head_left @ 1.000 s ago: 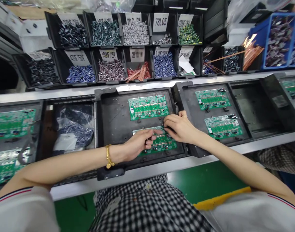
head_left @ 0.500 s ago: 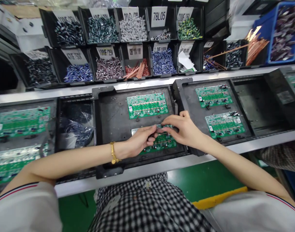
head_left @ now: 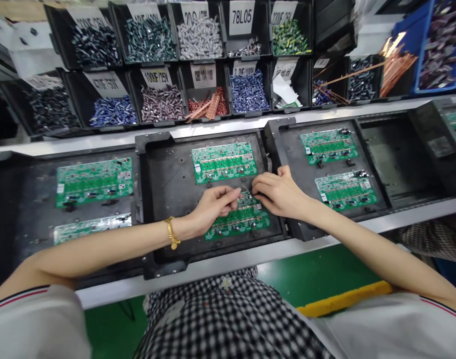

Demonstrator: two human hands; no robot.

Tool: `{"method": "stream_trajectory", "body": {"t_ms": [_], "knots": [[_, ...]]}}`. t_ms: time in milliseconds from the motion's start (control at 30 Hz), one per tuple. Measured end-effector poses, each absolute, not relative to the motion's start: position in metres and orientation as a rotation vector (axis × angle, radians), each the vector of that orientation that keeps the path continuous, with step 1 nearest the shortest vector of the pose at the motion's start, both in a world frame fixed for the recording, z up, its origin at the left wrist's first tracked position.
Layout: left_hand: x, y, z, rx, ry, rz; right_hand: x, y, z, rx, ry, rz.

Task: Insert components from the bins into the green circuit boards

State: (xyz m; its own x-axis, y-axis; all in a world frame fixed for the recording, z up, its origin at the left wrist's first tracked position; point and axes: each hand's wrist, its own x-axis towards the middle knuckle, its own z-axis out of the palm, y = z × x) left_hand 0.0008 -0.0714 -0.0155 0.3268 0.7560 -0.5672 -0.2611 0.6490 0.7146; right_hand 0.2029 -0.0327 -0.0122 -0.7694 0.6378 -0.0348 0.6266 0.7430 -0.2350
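Note:
Both hands are over the nearer green circuit board [head_left: 246,219] in the middle black tray [head_left: 164,184]. My left hand [head_left: 216,204] hovers above the board's left part, thumb and fingers pinched together; whatever they hold is too small to make out. At the board's upper right corner, my right hand [head_left: 278,194] has its fingers closed and pressed down, hiding what is between them. Small dark parts stand along the board's upper edge beside the right fingertips. Just behind lies a second green circuit board [head_left: 224,162], untouched.
Black bins of sorted components, such as blue capacitors [head_left: 250,92] and grey parts [head_left: 199,39], line the back. To the right, another tray holds two circuit boards [head_left: 343,189]; the left tray holds two more [head_left: 95,182]. A metal rail [head_left: 220,264] runs along the front.
My hands have moved apart: the right is now at the board's upper right corner, the left slightly left. The tray on the left has slid right, closing up against the middle tray.

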Motion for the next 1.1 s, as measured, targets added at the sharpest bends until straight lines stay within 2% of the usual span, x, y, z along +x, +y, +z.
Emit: {"method": "stream_trajectory", "body": {"t_ms": [367, 433, 567, 633, 867, 1100], "knots": [[0.002, -0.071, -0.018, 0.435, 1.054, 0.685, 0.197, -0.04, -0.011, -0.945, -3.074, 0.047], [0.002, -0.072, -0.019, 0.419, 1.056, 0.671, 0.197, -0.039, -0.009, -1.006, -3.032, 0.143], [0.006, -0.067, -0.01, 0.351, 1.042, 0.673, 0.192, -0.037, 0.004, -1.104, -2.712, 0.571], [0.007, -0.057, -0.002, 0.271, 1.009, 0.665, 0.183, -0.031, 0.013, -1.076, -2.612, 0.65], [-0.004, -0.015, 0.007, 0.088, 0.976, 0.702, 0.162, 0.049, 0.009, -1.219, -2.741, 0.293], [-0.011, -0.002, -0.001, 0.307, 1.04, 0.655, 0.164, 0.087, -0.019, -1.117, -2.915, 0.312]]}}
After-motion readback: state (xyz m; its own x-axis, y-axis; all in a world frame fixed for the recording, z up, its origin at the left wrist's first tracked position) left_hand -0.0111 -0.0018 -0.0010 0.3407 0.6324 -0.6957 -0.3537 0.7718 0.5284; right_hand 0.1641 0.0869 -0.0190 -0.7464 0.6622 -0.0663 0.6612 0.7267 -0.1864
